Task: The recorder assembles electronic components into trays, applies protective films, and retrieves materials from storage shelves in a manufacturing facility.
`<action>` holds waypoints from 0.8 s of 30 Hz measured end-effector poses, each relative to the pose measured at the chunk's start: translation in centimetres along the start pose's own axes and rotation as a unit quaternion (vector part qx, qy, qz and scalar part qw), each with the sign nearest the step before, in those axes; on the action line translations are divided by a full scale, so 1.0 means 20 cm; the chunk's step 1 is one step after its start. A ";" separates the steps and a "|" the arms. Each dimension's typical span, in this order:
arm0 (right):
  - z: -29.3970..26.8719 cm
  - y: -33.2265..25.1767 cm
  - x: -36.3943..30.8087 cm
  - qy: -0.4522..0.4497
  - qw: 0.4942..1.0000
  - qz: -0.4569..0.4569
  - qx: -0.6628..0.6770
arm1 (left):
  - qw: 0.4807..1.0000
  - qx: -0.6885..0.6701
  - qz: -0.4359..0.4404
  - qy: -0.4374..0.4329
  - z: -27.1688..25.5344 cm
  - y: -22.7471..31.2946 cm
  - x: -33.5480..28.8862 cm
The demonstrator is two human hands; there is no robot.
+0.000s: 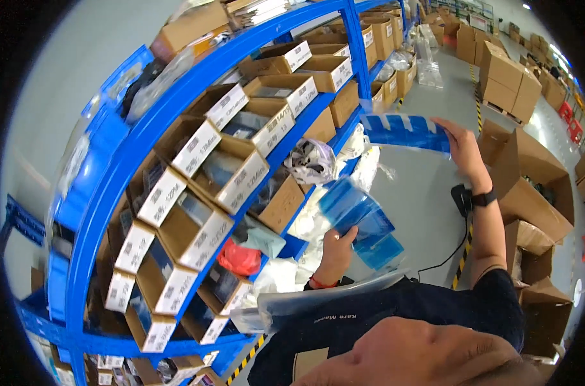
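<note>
My left hand (336, 257), with a red band at its wrist, is closed on several translucent blue plastic sheets (363, 222), its thumb lying over them. Farther out and to the right, my right hand (461, 147) pinches the right end of a blue plastic strip (405, 132) with pale notches along its top edge. That strip stretches left toward the shelf rack. A clear plastic bag (331, 296) lies against my body by the left forearm; what holds it there is hidden.
A blue shelf rack (356, 51) on the left holds several labelled cardboard bins (209, 225). White bags and a red bag (239, 257) stick out low on it. Open cardboard boxes (530, 186) stand at right. A black cable (447, 259) hangs below my right wrist. Stacked cartons (508, 80) stand farther off.
</note>
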State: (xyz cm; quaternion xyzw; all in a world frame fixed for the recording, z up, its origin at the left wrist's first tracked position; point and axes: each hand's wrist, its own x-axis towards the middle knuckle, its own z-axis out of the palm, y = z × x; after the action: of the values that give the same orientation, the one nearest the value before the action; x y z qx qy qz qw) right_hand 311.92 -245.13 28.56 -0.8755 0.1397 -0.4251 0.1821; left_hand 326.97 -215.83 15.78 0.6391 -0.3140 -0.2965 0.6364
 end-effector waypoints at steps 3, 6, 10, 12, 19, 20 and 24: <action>0.22 0.42 0.40 0.020 1.000 -0.005 0.021 | 0.996 -0.059 0.027 0.057 -0.01 -0.06 0.33; 0.45 0.71 0.83 0.008 0.994 -0.023 0.105 | 0.985 -0.085 0.051 0.144 0.02 -0.19 0.56; 0.87 1.14 1.43 0.023 0.983 -0.128 0.126 | 0.963 -0.113 0.013 0.243 0.05 -0.14 0.94; 1.04 1.25 1.71 -0.033 0.961 -0.017 0.276 | 0.950 -0.096 0.012 0.298 0.07 -0.06 1.04; 1.76 1.86 2.18 -0.267 0.924 -0.005 0.274 | 0.883 -0.192 0.029 0.427 0.16 -0.02 1.30; 1.78 1.89 2.23 -0.353 0.922 -0.100 0.123 | 0.868 -0.215 0.037 0.446 0.18 -0.02 1.32; 2.12 2.04 2.25 -0.309 0.853 0.038 0.419 | 0.867 -0.172 0.015 0.467 0.22 -0.05 1.40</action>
State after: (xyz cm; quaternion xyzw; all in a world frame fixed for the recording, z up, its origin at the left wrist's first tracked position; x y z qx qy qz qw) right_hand 368.95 -291.19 17.67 -0.7968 -0.0817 -0.1437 0.5812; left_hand 341.00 -240.38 15.21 0.5789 0.0663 -0.0035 0.8127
